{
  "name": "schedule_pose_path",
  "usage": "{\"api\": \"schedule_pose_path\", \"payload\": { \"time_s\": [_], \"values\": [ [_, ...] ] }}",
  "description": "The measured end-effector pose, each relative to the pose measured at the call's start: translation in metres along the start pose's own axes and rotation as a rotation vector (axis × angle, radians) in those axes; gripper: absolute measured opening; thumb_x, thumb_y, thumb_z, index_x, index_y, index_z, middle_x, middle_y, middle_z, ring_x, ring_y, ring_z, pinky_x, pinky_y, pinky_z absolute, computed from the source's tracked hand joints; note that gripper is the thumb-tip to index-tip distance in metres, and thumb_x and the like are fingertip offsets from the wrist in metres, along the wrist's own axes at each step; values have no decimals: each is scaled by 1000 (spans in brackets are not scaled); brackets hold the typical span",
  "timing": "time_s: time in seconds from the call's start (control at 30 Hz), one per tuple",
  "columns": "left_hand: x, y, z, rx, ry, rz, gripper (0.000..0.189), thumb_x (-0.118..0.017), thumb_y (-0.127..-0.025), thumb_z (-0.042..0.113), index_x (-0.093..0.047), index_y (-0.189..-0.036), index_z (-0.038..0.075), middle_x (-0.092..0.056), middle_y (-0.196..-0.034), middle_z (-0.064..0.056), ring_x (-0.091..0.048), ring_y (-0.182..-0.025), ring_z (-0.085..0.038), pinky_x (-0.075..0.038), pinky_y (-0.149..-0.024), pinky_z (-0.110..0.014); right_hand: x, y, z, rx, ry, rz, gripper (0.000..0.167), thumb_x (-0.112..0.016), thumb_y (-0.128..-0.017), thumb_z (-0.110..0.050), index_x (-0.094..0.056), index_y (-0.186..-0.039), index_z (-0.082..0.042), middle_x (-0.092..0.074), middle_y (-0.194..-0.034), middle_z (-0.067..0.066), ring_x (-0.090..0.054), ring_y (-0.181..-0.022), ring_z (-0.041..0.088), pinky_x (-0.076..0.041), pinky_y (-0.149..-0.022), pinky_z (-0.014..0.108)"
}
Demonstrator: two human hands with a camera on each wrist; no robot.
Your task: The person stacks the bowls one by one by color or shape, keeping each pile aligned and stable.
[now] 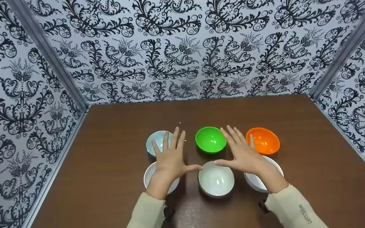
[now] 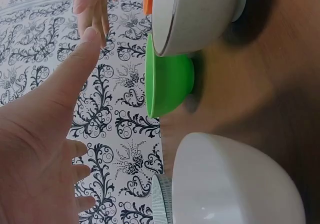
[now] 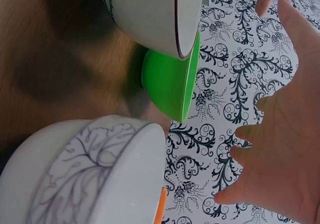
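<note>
Both hands hover over two rows of bowls, fingers spread and palms down, holding nothing. My left hand (image 1: 170, 160) is above a white bowl (image 1: 149, 174) at the front left, its fingertips overlapping a light blue bowl (image 1: 152, 142) behind. My right hand (image 1: 244, 155) hangs over the front right white bowl (image 1: 257, 183), which bears a grey leaf pattern (image 3: 95, 159) in the right wrist view. Between the thumbs sits an off-white bowl (image 1: 216, 180) with a dark rim. Behind it stands a green bowl (image 1: 210, 141), and an orange bowl (image 1: 265, 141) is at the back right.
The bowls stand upright on a brown wooden table (image 1: 116, 133). Walls with black scroll patterns (image 1: 182, 50) enclose the table at the back and both sides, with grey strips (image 1: 52, 60) along the corners.
</note>
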State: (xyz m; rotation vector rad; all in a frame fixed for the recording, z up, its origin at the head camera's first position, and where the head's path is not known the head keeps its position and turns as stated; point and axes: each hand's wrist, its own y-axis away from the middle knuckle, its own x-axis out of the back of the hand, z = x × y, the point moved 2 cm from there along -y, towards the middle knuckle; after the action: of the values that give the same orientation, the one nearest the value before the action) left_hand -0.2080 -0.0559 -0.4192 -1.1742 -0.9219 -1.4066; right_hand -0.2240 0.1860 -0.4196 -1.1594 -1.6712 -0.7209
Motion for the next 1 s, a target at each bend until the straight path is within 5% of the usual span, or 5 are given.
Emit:
{"api": "schedule_pose_path", "payload": {
  "time_s": [0.3, 0.57, 1.0],
  "values": [
    [-3, 2, -3, -6, 23, 7, 128, -71, -62, 82, -19, -161, 20, -12, -169, -5, -14, -154, -40, -6, -116, -77, -4, 0, -1, 37, -42, -20, 109, -65, -80, -70, -15, -161, -16, -13, -168, 13, -14, -154, 39, -7, -118, 73],
    [-6, 4, -9, 7, 51, -6, 128, -70, -62, 83, -18, -161, 20, -11, -169, -4, -13, -154, -39, -7, -116, -77, -8, 14, -1, 109, -189, -75, 109, -69, -79, -66, -16, -161, -17, -17, -168, 12, -22, -152, 39, -31, -116, 66],
    [-10, 1, -17, 1, 46, 19, 129, -70, -61, 84, -18, -161, 21, -14, -169, -3, -17, -153, -40, -10, -115, -77, -13, 31, -7, 116, -248, -135, 103, -75, -78, -61, -29, -158, -16, -27, -163, 13, -28, -149, 41, -32, -114, 67]
  ]
}}
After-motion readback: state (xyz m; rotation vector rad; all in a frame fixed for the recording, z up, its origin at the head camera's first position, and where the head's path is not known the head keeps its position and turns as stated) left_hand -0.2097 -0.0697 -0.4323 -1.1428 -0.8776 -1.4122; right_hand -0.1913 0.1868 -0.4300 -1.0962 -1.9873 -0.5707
